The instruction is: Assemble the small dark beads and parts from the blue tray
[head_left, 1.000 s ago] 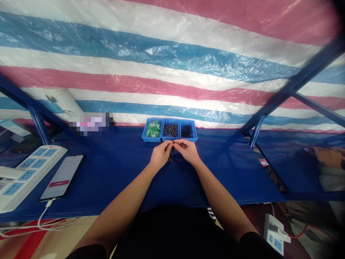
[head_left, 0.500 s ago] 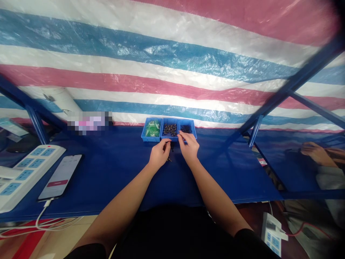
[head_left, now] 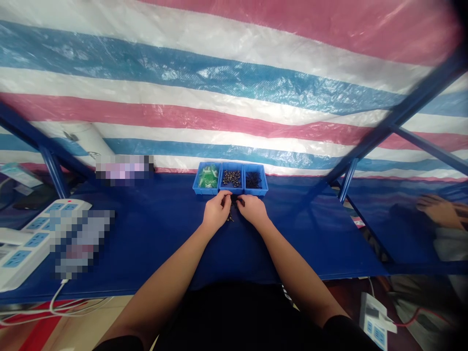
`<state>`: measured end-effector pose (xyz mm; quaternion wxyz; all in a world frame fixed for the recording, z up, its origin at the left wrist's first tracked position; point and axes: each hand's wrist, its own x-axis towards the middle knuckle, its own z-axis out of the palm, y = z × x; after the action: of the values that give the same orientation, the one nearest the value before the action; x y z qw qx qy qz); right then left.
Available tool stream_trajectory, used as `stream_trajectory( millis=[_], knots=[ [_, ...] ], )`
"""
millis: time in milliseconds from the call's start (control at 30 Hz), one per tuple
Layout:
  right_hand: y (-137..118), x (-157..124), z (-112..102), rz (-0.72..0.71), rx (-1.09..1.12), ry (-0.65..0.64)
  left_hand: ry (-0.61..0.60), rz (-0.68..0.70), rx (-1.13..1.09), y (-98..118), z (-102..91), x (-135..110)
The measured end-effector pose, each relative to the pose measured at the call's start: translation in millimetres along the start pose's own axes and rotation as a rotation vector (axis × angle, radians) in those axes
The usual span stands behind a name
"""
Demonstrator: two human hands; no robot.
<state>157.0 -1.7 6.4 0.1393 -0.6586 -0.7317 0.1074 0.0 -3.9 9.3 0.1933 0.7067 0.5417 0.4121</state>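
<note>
My left hand (head_left: 217, 211) is closed in a pinch just in front of the middle bin; whatever lies between its fingertips is too small to make out. Close beside it, my right hand (head_left: 252, 209) has its fingers curled together, with something dark at the tips. Small dark and brassy pieces (head_left: 230, 217) lie on the table by the left fingertips. Behind the hands three blue bins stand in a row: the left bin (head_left: 205, 191) holds green and clear pieces, the middle bin (head_left: 231, 190) brass-and-black parts, and the right bin (head_left: 256, 192) thin black parts.
On the left of the blue table (head_left: 153, 243) are a white power strip (head_left: 44, 234) and a blurred-out flat object with a white cable (head_left: 54, 297). A striped sheet (head_left: 234, 107) hangs behind. Another person's hand (head_left: 438, 210) is at the far right, past a blue frame (head_left: 349, 180).
My right hand has come back from the right bin's front edge, moving left and nearer to me, beside my left hand. The left hand stays pinched in about the same place.
</note>
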Motion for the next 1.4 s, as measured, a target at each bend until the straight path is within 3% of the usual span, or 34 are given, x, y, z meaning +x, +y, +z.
stream_trajectory(
  millis=[433,733,1267,1400],
  knots=[
    [-3.6,1.3,-1.2,0.096,0.030,-0.006,-0.038,0.019,-0.012,-1.0,0.6,-0.9],
    [0.0,1.1,-2.0,0.008,0.033,-0.009,-0.050,0.020,-0.018,0.1,0.3,-1.1],
    [0.3,0.1,-1.5,0.118,0.030,-0.015,-0.056,0.042,-0.029,-1.0,1.1,-1.9],
    [1.4,-2.1,-2.6,0.131,0.138,0.053,-0.060,0.033,-0.014,-0.8,0.7,-1.9]
  ],
)
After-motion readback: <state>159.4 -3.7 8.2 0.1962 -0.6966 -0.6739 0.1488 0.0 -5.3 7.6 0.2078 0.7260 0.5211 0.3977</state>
